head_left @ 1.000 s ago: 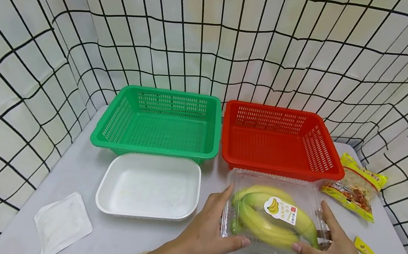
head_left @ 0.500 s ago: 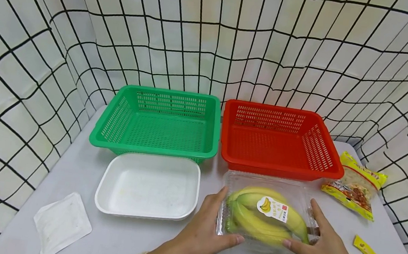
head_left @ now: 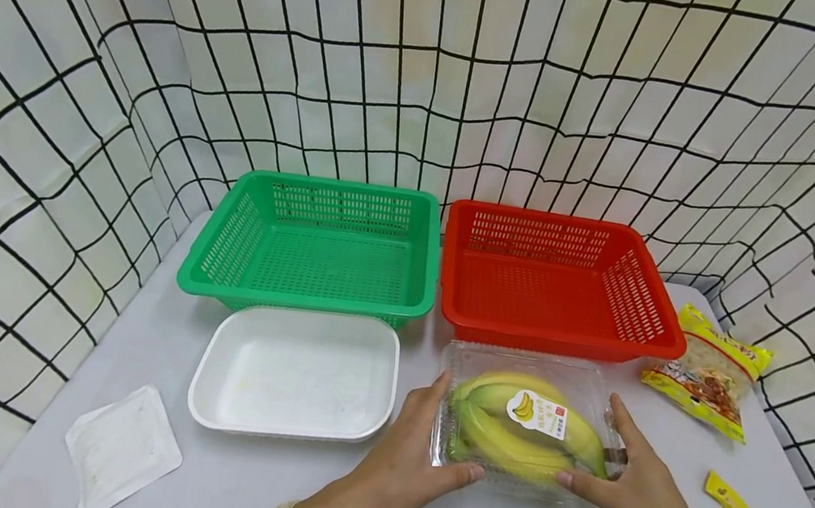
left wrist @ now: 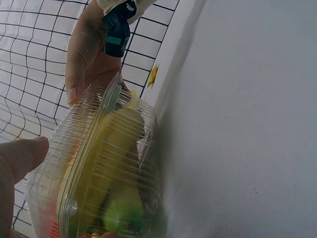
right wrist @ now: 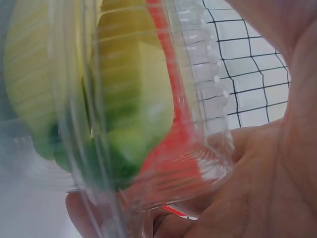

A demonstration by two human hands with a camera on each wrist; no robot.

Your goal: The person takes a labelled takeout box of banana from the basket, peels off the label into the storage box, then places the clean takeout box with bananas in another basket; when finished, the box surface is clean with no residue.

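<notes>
A clear plastic clamshell box (head_left: 463, 361) holds several yellow-green bananas (head_left: 506, 445) under a white label with a banana picture. On its left side my left hand (head_left: 402, 463) grips it, thumb along the near edge. The right hand (head_left: 640, 490) holds the opposite side, its thumb near the front right corner. In the right wrist view, fingers (right wrist: 81, 210) curl round the box (right wrist: 213, 168), with a palm close beside it. The left wrist view shows the left thumb (left wrist: 25, 156) by the box's ribbed wall (left wrist: 91, 144). Whether its underside touches the table cannot be told.
Green (head_left: 303, 305) and red (head_left: 563, 343) plastic baskets stand behind. A white tray (head_left: 295, 375) lies left of the box, a flat white packet (head_left: 123, 450) further left. A yellow snack bag (head_left: 711, 368) and small yellow sachet (head_left: 728, 499) lie right. Black netting (head_left: 438, 52) surrounds the table.
Both hands have shifted the banana box a little to the left, and it now sits slightly lower in the head view. The baskets, tray and packets have stayed put.
</notes>
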